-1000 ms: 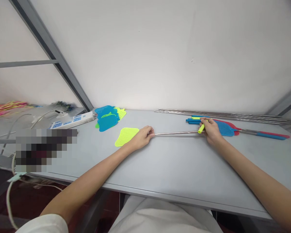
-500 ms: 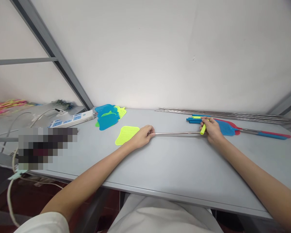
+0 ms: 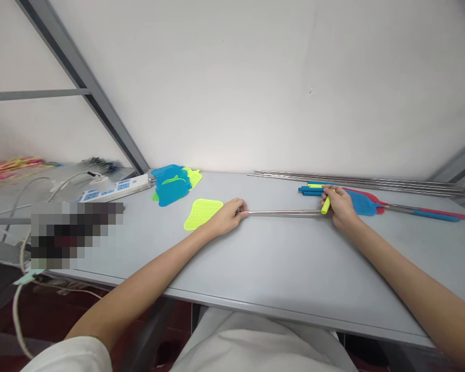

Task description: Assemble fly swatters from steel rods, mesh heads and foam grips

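Turned steeper since the earlier frame, the yellow-green tube (image 3: 325,204) is gripped in the curled fingers of the right hand (image 3: 338,205), while the left hand (image 3: 232,214) pinches a thin metal rod (image 3: 282,213) that runs between the hands above the smooth grey tabletop (image 3: 256,263). Behind rises a pale, slightly marked wall (image 3: 217,93) with a grey metal frame (image 3: 101,116) at left. Near it lie a white power strip (image 3: 118,192) with blue sockets and stacked blue and yellow-green mesh heads (image 3: 173,192); more metal rods (image 3: 356,182) lie along the wall at right
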`<act>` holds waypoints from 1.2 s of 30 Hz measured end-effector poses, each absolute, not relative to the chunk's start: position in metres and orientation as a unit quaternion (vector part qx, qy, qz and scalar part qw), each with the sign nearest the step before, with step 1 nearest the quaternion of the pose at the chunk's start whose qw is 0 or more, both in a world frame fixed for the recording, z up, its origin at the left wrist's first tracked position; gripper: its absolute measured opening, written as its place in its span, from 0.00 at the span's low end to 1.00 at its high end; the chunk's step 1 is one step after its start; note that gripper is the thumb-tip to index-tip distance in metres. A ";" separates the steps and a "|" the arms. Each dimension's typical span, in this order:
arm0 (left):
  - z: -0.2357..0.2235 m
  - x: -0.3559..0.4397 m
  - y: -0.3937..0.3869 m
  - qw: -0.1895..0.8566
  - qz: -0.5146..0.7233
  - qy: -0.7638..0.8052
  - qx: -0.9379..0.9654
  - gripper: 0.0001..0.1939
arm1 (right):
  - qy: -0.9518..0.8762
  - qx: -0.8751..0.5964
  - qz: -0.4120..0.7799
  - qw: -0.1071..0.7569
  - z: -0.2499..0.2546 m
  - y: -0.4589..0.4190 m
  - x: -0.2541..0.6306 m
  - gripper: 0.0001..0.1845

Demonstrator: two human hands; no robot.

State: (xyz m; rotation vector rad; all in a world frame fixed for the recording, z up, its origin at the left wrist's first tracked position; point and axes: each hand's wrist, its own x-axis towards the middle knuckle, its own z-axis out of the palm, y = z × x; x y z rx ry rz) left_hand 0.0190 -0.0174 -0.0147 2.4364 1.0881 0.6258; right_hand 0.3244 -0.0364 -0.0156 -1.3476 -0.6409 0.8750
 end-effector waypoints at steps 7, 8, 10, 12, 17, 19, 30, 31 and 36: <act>-0.012 0.020 -0.019 0.200 0.217 0.390 0.872 0.05 | -0.283 -0.604 0.384 0.639 -0.018 -0.037 0.322 0.06; -0.011 0.020 -0.019 0.200 0.216 0.391 0.872 0.05 | -0.285 -0.604 0.383 0.638 -0.018 -0.037 0.321 0.06; -0.011 0.020 -0.019 0.201 0.214 0.392 0.872 0.06 | -0.289 -0.604 0.382 0.637 -0.019 -0.036 0.321 0.06; -0.010 0.020 -0.020 0.201 0.212 0.392 0.872 0.06 | -0.292 -0.603 0.382 0.636 -0.020 -0.036 0.321 0.06; -0.009 0.020 -0.020 0.200 0.208 0.394 0.873 0.06 | -0.295 -0.603 0.382 0.635 -0.019 -0.037 0.321 0.06; -0.008 0.020 -0.020 0.199 0.207 0.394 0.873 0.06 | -0.294 -0.603 0.383 0.635 -0.018 -0.037 0.320 0.05; -0.008 0.020 -0.019 0.195 0.202 0.393 0.875 0.06 | -0.291 -0.606 0.384 0.633 -0.018 -0.037 0.320 0.04; -0.009 0.020 -0.019 0.195 0.202 0.393 0.876 0.06 | -0.292 -0.605 0.384 0.634 -0.019 -0.037 0.320 0.04; -0.009 0.019 -0.019 0.194 0.202 0.392 0.876 0.06 | -0.299 -0.605 0.379 0.634 -0.020 -0.037 0.319 0.04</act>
